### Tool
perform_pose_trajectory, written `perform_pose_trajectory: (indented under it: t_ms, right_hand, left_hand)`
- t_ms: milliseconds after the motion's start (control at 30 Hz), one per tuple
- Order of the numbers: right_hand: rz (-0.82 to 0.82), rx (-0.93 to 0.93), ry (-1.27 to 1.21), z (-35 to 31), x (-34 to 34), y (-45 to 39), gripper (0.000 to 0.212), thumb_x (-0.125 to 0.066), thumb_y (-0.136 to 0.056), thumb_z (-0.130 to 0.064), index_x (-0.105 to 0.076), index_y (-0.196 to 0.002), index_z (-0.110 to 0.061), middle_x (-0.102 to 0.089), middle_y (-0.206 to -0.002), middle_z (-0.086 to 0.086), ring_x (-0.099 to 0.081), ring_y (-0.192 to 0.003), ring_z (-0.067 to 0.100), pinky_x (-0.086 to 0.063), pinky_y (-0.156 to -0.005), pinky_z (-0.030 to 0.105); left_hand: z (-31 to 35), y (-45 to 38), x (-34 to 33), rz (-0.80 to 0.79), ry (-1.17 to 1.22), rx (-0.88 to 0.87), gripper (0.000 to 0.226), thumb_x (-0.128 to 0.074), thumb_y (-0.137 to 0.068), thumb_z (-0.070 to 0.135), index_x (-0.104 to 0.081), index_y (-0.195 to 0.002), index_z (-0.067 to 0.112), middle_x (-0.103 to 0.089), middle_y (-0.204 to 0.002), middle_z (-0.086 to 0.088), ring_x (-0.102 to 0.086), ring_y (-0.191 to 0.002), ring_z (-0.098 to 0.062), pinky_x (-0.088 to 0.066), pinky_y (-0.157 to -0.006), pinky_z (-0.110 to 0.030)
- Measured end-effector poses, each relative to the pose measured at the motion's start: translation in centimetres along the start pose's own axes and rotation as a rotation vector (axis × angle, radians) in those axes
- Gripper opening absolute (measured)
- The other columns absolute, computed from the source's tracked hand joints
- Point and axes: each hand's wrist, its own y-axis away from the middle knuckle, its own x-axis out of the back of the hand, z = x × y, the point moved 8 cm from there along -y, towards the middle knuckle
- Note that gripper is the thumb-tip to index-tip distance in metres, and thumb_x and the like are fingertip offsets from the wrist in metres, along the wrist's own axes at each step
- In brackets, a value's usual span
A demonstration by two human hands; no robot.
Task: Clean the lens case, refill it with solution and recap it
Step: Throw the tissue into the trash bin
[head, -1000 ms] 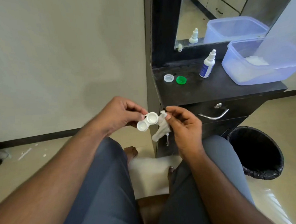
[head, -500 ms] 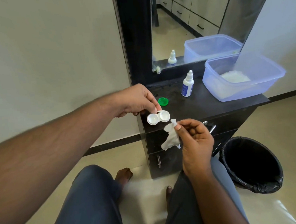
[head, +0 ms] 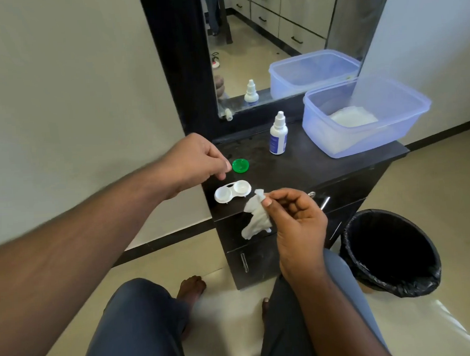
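- Centrally, the lens case (head: 232,191) is seen lying flat on the dark dresser top (head: 304,162), near its front-left corner, both wells uncapped and facing up; this placement is judged to leave the wells open for refilling.
- The left hand (head: 197,159) is held just above the case with fingers loosely curled and nothing gripped; no contact with the case is visible, so the case is taken to be set down and released.
- The right hand (head: 297,218) is held in front of the dresser edge, a crumpled white tissue (head: 255,218) being pinched between thumb and fingertips; the tissue hangs free beside the case without touching it, which suggests that wiping is finished.
- A green cap (head: 240,165) is seen lying on the top just behind the case, kept within reach for recapping; a second cap cannot be made out and may be hidden by the left hand.
- The solution bottle (head: 278,135) is stood upright, capped, further back beside a translucent tub (head: 362,117); it is judged to be needed next.
- A black-lined bin (head: 389,251) is placed on the floor to the right, well suited to receive the used tissue.
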Motion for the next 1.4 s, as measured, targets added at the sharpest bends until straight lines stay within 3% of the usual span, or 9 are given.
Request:
perform_pose_trajectory:
  t_ms: [67, 233, 433, 567, 700, 800, 900, 1200, 1400]
  right_hand:
    - [0.017, -0.007, 0.0, -0.1, 0.5, -0.1, 0.021, -0.07, -0.078, 0.005, -0.069, -0.081, -0.016, -0.072, -0.084, 0.007, -0.068, -0.08, 0.017, -0.053, -0.068, 0.021]
    - [0.06, 0.054, 0.055, -2.4, 4.2, -1.6, 0.019, -0.071, -0.076, 0.004, -0.069, -0.078, -0.015, -0.071, -0.076, 0.002, -0.066, -0.072, 0.013, -0.053, -0.067, 0.024]
    - [0.158, 0.09, 0.266, -4.8, 13.7, -4.4, 0.014, -0.07, -0.08, 0.0, -0.069, -0.081, -0.013, -0.07, -0.077, 0.001, -0.063, -0.071, 0.009, -0.054, -0.07, 0.025]
    - [0.185, 0.093, 0.412, -4.5, 20.1, -6.5, 0.018, -0.071, -0.081, -0.005, -0.068, -0.077, -0.022, -0.069, -0.072, -0.007, -0.062, -0.069, 0.007, -0.05, -0.069, 0.019]
    - [0.222, 0.016, 0.481, -2.2, 25.5, -8.8, 0.012, -0.071, -0.082, -0.01, -0.068, -0.08, -0.022, -0.07, -0.077, -0.004, -0.064, -0.072, 0.009, -0.05, -0.07, 0.021]
    - [0.234, -0.048, 0.523, 0.4, 28.1, -10.1, 0.01, -0.071, -0.083, -0.01, -0.069, -0.083, -0.019, -0.071, -0.08, -0.003, -0.066, -0.075, 0.008, -0.049, -0.07, 0.017]
    - [0.25, -0.126, 0.651, 3.7, 30.2, -10.8, 0.009, -0.069, -0.084, -0.01, -0.068, -0.086, -0.02, -0.07, -0.082, -0.005, -0.065, -0.077, 0.004, -0.048, -0.068, 0.014]
    - [0.221, -0.325, 0.915, 13.3, 33.8, -10.7, 0.014, -0.064, -0.085, -0.012, -0.065, -0.082, -0.025, -0.067, -0.077, -0.004, -0.064, -0.076, 0.016, -0.054, -0.069, 0.034]
    - [0.301, -0.456, 1.072, 16.9, 36.0, -9.3, 0.01, -0.06, -0.087, -0.012, -0.065, -0.085, -0.021, -0.067, -0.083, 0.001, -0.06, -0.071, 0.017, -0.041, -0.055, 0.022]
  left_hand:
    - [1.4, 0.6, 0.3, 0.098, -0.008, -0.092, 0.013, -0.069, -0.083, 0.018, -0.077, -0.074, 0.016, -0.074, -0.081, 0.004, -0.068, -0.083, -0.015, -0.057, -0.074, -0.035]
    - [6.9, 2.2, -3.4, 0.104, -0.123, -0.327, 0.01, -0.068, -0.085, 0.021, -0.077, -0.088, 0.022, -0.072, -0.084, 0.012, -0.064, -0.078, -0.001, -0.051, -0.073, -0.02]
    - [14.4, 1.5, -11.7, -0.009, -0.272, -0.631, 0.023, -0.062, -0.087, 0.018, -0.074, -0.106, 0.013, -0.07, -0.105, -0.005, -0.064, -0.097, -0.019, -0.051, -0.089, -0.036]
    - [16.6, 0.3, -16.4, 0.017, -0.355, -0.775, 0.027, -0.052, -0.087, 0.019, -0.072, -0.094, 0.003, -0.068, -0.094, -0.011, -0.062, -0.09, -0.025, -0.051, -0.079, -0.042]
    - [16.7, -0.5, -18.9, 0.105, -0.339, -0.899, 0.016, -0.06, -0.087, 0.01, -0.074, -0.09, 0.004, -0.07, -0.086, -0.008, -0.063, -0.083, -0.023, -0.053, -0.075, -0.039]
    - [16.6, -1.2, -18.7, 0.199, -0.234, -0.922, 0.011, -0.066, -0.085, 0.006, -0.076, -0.09, 0.007, -0.072, -0.086, -0.003, -0.065, -0.082, -0.021, -0.049, -0.078, -0.029]
    - [16.4, -1.6, -18.6, 0.238, -0.151, -0.902, 0.01, -0.069, -0.084, 0.006, -0.077, -0.091, 0.009, -0.074, -0.088, 0.0, -0.066, -0.086, -0.017, -0.051, -0.081, -0.029]
    - [16.3, -1.4, -18.8, 0.294, -0.146, -0.933, 0.008, -0.069, -0.085, 0.008, -0.077, -0.086, 0.007, -0.072, -0.082, -0.001, -0.066, -0.081, -0.018, -0.054, -0.073, -0.033]
    - [16.5, -1.4, -18.8, 0.317, -0.139, -0.961, 0.007, -0.071, -0.084, 0.007, -0.078, -0.087, 0.007, -0.073, -0.083, -0.002, -0.067, -0.078, -0.017, -0.057, -0.071, -0.032]
